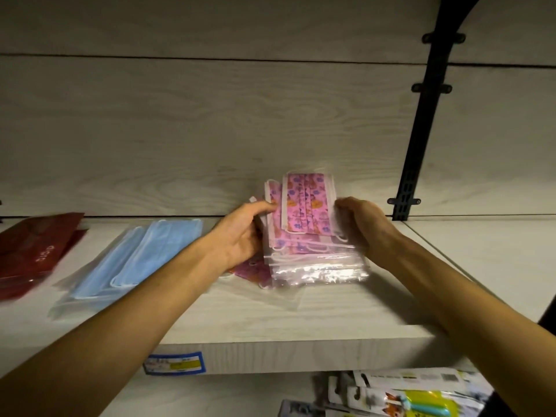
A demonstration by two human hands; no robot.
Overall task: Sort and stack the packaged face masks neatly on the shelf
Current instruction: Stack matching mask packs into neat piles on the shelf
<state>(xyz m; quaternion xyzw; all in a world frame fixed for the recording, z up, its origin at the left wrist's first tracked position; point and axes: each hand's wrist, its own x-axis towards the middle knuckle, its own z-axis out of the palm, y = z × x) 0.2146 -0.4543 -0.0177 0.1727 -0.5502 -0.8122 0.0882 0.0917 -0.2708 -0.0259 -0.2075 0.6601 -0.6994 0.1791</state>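
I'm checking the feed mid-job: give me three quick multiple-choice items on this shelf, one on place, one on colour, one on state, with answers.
1. Where do the blue mask packs lie?
A. left of the pink stack
B. right of it
C. on the lower shelf

2. What colour is the printed mask stack?
A. green
B. pink
C. white

3. How is the stack held?
A. by one hand
B. by both hands
C. untouched

Answers: 1 A, they lie between the red packet and the stack. 2 B, a pink pattern shows through the clear bags. 3 B, left hand and right hand grip its sides.
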